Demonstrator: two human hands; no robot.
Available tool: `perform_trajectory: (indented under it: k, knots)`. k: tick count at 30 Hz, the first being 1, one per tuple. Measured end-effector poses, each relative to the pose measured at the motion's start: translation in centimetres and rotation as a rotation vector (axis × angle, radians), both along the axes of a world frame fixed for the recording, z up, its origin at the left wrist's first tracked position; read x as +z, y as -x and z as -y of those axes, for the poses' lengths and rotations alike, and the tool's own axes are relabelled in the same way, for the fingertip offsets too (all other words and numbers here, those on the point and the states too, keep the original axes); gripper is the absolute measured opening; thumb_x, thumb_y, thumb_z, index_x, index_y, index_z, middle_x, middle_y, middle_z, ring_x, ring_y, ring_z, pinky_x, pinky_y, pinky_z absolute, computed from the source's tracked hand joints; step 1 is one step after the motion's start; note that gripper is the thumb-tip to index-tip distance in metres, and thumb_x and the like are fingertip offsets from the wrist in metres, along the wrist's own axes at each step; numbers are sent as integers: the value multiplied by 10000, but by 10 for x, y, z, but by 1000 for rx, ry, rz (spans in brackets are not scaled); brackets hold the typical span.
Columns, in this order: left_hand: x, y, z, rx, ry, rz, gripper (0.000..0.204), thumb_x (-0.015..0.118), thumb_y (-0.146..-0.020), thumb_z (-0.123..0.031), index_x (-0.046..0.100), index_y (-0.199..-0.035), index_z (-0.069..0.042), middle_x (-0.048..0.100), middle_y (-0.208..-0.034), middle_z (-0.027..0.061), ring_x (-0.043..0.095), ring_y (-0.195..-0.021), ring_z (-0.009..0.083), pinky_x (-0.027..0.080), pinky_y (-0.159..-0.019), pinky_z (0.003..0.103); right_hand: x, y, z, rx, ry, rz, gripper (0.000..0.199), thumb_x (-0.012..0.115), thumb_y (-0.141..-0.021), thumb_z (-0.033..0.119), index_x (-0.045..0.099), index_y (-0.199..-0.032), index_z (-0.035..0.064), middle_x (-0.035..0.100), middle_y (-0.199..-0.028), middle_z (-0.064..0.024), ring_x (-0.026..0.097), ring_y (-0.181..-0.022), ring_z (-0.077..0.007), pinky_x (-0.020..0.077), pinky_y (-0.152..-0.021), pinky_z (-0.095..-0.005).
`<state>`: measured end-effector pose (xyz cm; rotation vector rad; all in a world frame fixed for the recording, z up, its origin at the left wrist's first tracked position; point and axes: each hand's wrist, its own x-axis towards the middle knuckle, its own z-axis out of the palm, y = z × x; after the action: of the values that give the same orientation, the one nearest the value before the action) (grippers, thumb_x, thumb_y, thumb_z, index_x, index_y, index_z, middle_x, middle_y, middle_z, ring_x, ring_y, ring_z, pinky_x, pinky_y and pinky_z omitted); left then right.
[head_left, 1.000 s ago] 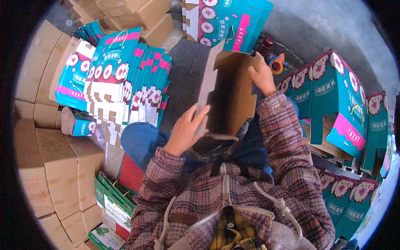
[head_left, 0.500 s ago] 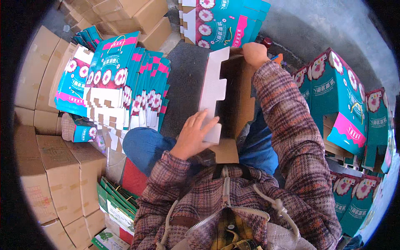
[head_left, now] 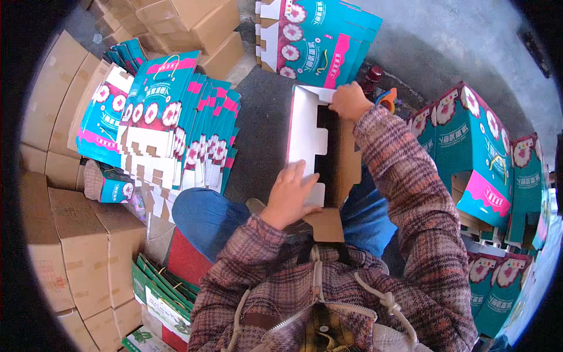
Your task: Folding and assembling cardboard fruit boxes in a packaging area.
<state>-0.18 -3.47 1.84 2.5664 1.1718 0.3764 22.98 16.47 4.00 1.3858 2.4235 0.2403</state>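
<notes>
- The gift carton (head_left: 349,157), open side up, lies between the knees, its long white flap (head_left: 306,138) at nine o'clock.
- Left hand (head_left: 289,196), half open at the carton's seven o'clock, rests on that flap; whether it grips, I cannot tell.
- Right hand (head_left: 350,101), curled closed, holds the carton's edge at one o'clock.
- From the carton, flattened teal cartons (head_left: 153,97) lie at ten o'clock; erected teal cartons (head_left: 456,154) stand at three.
</notes>
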Motion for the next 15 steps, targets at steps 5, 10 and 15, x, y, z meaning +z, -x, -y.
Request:
perform_trajectory:
  k: [5, 10, 15]
  knots:
    - [-18, 9, 11, 32, -31, 54, 703, 726, -710, -429, 510, -1287, -91, 390, -1367, 226, 350, -1286, 382, 288, -1075, 482, -15, -17, 8, -15, 26, -85, 375, 567, -833, 447, 708, -905, 107, 666, -910, -117, 647, -905, -257, 512, -665, -427]
    - [-9, 25, 39, -100, 85, 161, 630, 678, -751, -436, 529, -1201, -21, 450, -1321, 198, 364, -1285, 362, 289, -1065, 487, -37, -41, -13, -60, 59, -179, 440, 589, -798, 485, 654, -1074, 149, 644, -943, -138, 635, -901, -308, 535, -707, -431]
    - [-36, -5, 35, 337, -48, 161, 417, 604, -817, -235, 536, -1161, -10, 552, -1110, 142, 501, -1085, 316, 376, -897, 480, -27, -31, 8, -219, -39, -425, 435, 631, -793, 381, 592, -1176, 179, 594, -1004, -159, 632, -884, -319, 540, -726, -443]
